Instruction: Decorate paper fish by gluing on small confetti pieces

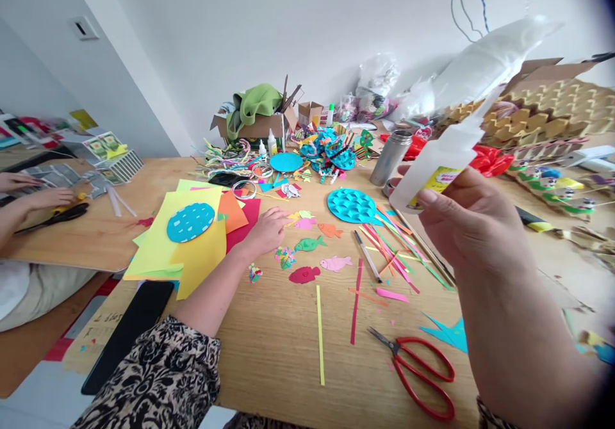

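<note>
My right hand (473, 221) is raised at the right, its fingers wrapped round a translucent white glue bottle (439, 160) with a yellow label. The bottle is tilted, its long nozzle pointing up and right. My left hand (269, 229) reaches low over the table, fingers stretched out to a yellow paper fish (292, 219); whether they grip it I cannot tell. Near it lie a pink paper fish (305, 223), an orange fish (330, 230), a green fish (310, 244), a light pink fish (336, 263) and a red fish (304, 275).
Red-handled scissors (423, 374) lie at the front, near paper strips (320, 336) and a pen (368, 256). A blue scalloped disc (353, 206) and steel flask (390, 157) stand beyond. Coloured sheets (154, 240) and a black phone (127, 336) are left. Another person's hands (52, 197) work far left.
</note>
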`<move>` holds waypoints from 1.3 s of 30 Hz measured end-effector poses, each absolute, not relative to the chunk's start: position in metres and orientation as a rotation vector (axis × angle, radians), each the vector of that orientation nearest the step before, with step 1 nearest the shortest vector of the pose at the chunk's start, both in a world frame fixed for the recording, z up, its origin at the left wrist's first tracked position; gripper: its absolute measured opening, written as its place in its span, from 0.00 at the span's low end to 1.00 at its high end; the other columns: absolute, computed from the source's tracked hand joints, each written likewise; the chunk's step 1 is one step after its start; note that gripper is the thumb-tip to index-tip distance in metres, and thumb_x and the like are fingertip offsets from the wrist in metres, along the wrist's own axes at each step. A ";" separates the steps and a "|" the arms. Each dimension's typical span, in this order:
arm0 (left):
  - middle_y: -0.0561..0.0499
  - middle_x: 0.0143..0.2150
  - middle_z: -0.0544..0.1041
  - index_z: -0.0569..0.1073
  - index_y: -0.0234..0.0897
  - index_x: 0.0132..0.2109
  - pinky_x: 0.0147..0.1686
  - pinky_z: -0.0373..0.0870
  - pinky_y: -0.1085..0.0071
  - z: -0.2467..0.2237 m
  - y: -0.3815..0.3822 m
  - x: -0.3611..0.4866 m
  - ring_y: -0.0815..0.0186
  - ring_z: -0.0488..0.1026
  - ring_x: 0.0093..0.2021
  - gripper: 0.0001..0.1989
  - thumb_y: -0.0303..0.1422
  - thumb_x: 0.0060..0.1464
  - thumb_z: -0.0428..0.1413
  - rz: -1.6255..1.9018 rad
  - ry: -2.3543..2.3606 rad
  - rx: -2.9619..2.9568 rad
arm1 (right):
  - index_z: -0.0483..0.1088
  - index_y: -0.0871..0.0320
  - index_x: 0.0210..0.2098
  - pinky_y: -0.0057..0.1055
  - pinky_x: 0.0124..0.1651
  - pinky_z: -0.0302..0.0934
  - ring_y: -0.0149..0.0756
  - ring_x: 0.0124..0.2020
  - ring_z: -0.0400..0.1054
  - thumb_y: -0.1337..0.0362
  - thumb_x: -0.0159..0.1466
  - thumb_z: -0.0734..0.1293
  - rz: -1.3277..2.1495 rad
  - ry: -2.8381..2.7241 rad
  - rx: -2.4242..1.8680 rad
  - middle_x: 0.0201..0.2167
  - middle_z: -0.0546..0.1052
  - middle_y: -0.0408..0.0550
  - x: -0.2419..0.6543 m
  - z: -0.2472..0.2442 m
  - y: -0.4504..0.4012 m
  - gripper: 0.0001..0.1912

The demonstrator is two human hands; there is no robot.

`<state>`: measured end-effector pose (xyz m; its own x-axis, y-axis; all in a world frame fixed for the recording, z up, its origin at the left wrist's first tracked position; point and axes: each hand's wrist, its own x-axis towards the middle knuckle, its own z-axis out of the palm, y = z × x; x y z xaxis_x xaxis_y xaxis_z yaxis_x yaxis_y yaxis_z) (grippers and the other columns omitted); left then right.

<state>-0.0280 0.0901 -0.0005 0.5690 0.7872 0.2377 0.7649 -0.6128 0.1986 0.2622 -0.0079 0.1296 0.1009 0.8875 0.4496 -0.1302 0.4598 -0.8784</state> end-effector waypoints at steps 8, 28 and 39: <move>0.47 0.56 0.75 0.76 0.37 0.52 0.63 0.62 0.53 0.007 0.056 -0.051 0.58 0.65 0.61 0.21 0.20 0.54 0.49 0.650 1.400 2.532 | 0.76 0.50 0.41 0.48 0.55 0.66 0.46 0.49 0.73 0.67 0.52 0.75 0.903 -1.168 -0.679 0.44 0.80 0.45 0.256 0.131 -0.007 0.16; 0.45 0.53 0.75 0.73 0.39 0.52 0.59 0.65 0.57 0.025 -0.020 -0.017 0.60 0.69 0.57 0.16 0.24 0.58 0.52 1.119 1.196 2.128 | 0.74 0.44 0.44 0.45 0.51 0.69 0.45 0.47 0.73 0.59 0.53 0.75 1.100 -1.150 -0.833 0.45 0.79 0.44 0.236 0.101 -0.034 0.19; 0.41 0.63 0.68 0.54 0.42 0.68 0.61 0.64 0.56 0.022 -0.068 0.034 0.59 0.65 0.63 0.33 0.25 0.58 0.53 0.887 0.794 1.718 | 0.71 0.47 0.49 0.44 0.48 0.71 0.47 0.49 0.74 0.58 0.54 0.75 1.171 -1.162 -0.858 0.46 0.79 0.46 0.222 0.089 -0.055 0.23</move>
<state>0.0343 -0.0678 0.0223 0.5143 0.8357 0.1925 0.0988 -0.2808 0.9547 0.2224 -0.0552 0.0889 -0.0115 0.9742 0.2254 -0.2328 0.2166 -0.9481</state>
